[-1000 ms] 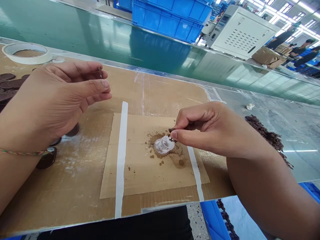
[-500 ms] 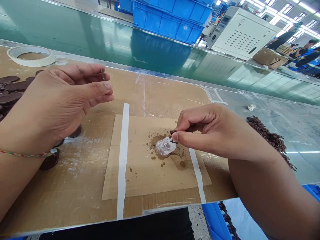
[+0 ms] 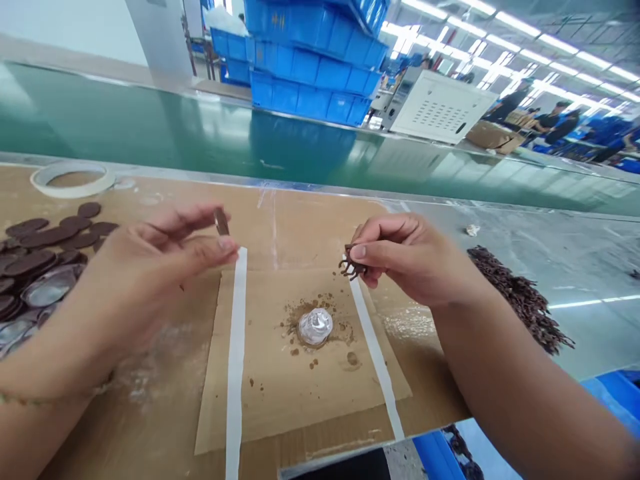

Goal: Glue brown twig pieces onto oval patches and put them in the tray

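Observation:
My left hand [image 3: 175, 257] pinches a small flat dark brown piece [image 3: 221, 221] on edge between thumb and fingers, above the work surface. Between thumb and forefinger of my right hand [image 3: 400, 257] is a small dark brown piece with several curved prongs [image 3: 352, 264]. Below and between the hands, a clear, shiny lump [image 3: 315, 327] sits on a cardboard sheet [image 3: 280, 400] held by two white tape strips. Brown wet-looking spots surround the lump. Neither hand touches it.
Brown oval pieces [image 3: 30, 263] lie in a pile at the left, near a tape roll [image 3: 73, 180]. A heap of dark pronged pieces [image 3: 520, 297] is at the right. Beyond the green belt [image 3: 200, 147] stand blue crates [image 3: 310, 97] and a white cabinet [image 3: 445, 107]. People are in the distance.
My right hand has moved up and away from the clear lump with the pronged piece. My left hand has moved closer to the sheet, its flat piece now more visible. The camera view has tilted up.

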A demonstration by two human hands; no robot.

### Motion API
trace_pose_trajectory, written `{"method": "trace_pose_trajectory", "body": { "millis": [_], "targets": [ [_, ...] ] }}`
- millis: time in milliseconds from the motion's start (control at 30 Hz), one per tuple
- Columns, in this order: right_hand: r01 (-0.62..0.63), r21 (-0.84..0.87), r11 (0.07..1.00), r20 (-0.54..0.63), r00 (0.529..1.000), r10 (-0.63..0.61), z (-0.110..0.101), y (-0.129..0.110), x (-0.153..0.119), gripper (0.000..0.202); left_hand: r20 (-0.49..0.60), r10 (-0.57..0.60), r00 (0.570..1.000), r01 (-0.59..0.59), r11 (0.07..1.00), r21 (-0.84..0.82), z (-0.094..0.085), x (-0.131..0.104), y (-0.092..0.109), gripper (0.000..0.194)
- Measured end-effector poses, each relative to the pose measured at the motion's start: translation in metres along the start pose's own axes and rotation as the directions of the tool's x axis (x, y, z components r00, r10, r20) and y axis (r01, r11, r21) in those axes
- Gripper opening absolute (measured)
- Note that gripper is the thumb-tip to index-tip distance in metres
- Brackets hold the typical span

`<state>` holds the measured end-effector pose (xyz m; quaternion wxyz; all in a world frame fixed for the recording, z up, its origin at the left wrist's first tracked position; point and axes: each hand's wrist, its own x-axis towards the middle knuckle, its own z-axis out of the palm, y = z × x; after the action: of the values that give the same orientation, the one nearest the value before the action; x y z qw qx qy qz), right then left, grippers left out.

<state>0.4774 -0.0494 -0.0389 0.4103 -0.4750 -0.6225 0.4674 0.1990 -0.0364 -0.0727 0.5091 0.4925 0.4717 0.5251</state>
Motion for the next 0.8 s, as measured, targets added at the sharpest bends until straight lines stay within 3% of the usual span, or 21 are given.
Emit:
{"method": "trace_pose_trajectory", "body": {
  "millis": [100, 267, 467, 600, 800],
  "targets": [
    [0.035, 0.199, 0.979, -0.009, 0.999, -0.034, 0.009, -0.001, -0.001, 0.015, 0.156, -0.033, 0.987, 0.041, 0.998, -0.044, 0.007, -0.008, -0.002, 0.039],
    [0.064, 0.303, 0.951, 0.043, 0.996, -0.081, 0.022, 0.000, -0.007, 0.011, 0.368, -0.045, 0.929, 0.098, 0.987, -0.126, 0.016, -0.021, -0.003, 0.030],
    [0.146, 0.354, 0.924, 0.040, 0.984, -0.171, 0.038, 0.001, -0.009, 0.006, 0.417, -0.088, 0.905, 0.169, 0.972, -0.161, 0.024, -0.027, -0.001, 0.032],
    [0.115, 0.354, 0.928, 0.048, 0.989, -0.141, 0.050, -0.006, -0.014, 0.008, 0.487, -0.108, 0.867, 0.239, 0.947, -0.215, 0.027, -0.030, -0.001, 0.030],
    [0.129, 0.354, 0.926, 0.018, 0.989, -0.145, 0.055, -0.007, -0.014, 0.012, 0.501, -0.102, 0.860, 0.237, 0.948, -0.214, 0.026, -0.029, 0.000, 0.030]
  ]
}}
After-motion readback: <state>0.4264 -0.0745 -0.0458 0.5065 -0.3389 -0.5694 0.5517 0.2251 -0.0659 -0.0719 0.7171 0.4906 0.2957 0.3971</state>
